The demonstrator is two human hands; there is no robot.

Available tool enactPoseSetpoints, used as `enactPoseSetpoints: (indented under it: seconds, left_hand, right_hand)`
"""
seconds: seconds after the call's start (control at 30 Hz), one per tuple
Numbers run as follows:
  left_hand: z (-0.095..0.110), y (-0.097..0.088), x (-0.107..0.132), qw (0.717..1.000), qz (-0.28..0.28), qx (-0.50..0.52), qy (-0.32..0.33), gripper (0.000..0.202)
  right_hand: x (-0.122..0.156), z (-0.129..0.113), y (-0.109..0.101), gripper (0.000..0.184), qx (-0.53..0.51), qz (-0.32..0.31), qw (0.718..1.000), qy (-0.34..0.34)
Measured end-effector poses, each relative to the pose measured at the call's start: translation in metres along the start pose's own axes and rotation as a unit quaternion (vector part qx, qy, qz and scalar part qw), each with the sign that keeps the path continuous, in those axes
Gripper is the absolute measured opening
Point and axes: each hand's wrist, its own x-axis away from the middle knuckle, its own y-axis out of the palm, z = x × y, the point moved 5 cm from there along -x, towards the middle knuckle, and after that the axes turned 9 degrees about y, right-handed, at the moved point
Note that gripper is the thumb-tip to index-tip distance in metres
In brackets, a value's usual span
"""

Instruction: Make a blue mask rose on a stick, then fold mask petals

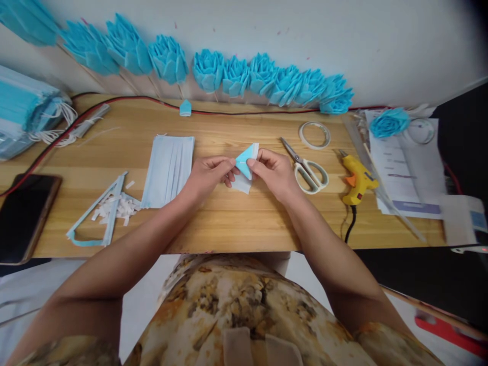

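Between my two hands is a small piece of blue mask fabric [244, 161], folded to a point with a white edge at its upper right. My left hand [214, 173] pinches its left corner between thumb and fingers. The right side is gripped by my right hand [272, 170], thumb on top. Under the hands a pale fabric piece [241, 184] lies on the wooden table [236, 223]. Flat face masks [170, 168] lie just left of my left hand. White-handled scissors [309, 170] rest to the right of my right hand, blades pointing away.
Blue fabric flowers [208, 70] on sticks line the wall. At right are a tape roll [326, 136], a yellow glue gun [356, 180] and papers [392, 178]. At left are cut strips [114, 208], a phone [28, 216], a mask pack [26, 112] and a cable [133, 96].
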Motion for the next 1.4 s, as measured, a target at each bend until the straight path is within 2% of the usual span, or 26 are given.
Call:
enactPoseSetpoints:
  seconds: [0.1,0.3,0.5,0.63,0.93,1.13,1.4]
  left_hand:
    - [0.0017,-0.0004,-0.0007,1.000,0.000,0.014,0.002,0.029]
    - [0.0016,-0.0039,-0.0027,0.996,-0.010,-0.078,0.032,0.024]
    - [0.0048,-0.0010,-0.0016,0.995,-0.033,-0.089,0.033,0.027]
    - [0.0077,0.0010,-0.0021,0.992,-0.044,-0.106,0.043,0.023]
    - [0.0016,-0.0011,-0.0026,0.995,-0.035,-0.091,0.026,0.024]
    - [0.0000,-0.0045,-0.0038,0.996,-0.011,-0.078,0.030,0.024]
    - [0.0011,-0.0042,-0.0038,0.997,-0.002,-0.064,0.030,0.023]
  right_hand:
    - [0.0015,-0.0015,0.0004,0.030,0.019,-0.007,1.000,-0.004]
    - [0.0027,-0.0047,0.0004,0.033,0.048,-0.002,0.999,0.005]
    - [0.0029,-0.0065,-0.0002,0.029,0.054,-0.004,0.999,-0.006]
    - [0.0037,-0.0075,0.0022,0.034,0.063,-0.016,0.998,-0.010]
    - [0.0048,-0.0077,0.0000,0.045,0.024,-0.027,0.999,-0.012]
    - [0.0045,-0.0070,-0.0041,0.041,-0.003,0.007,1.000,-0.008]
    - [0.0036,-0.0050,0.0033,0.046,-0.030,-0.054,0.998,-0.006]
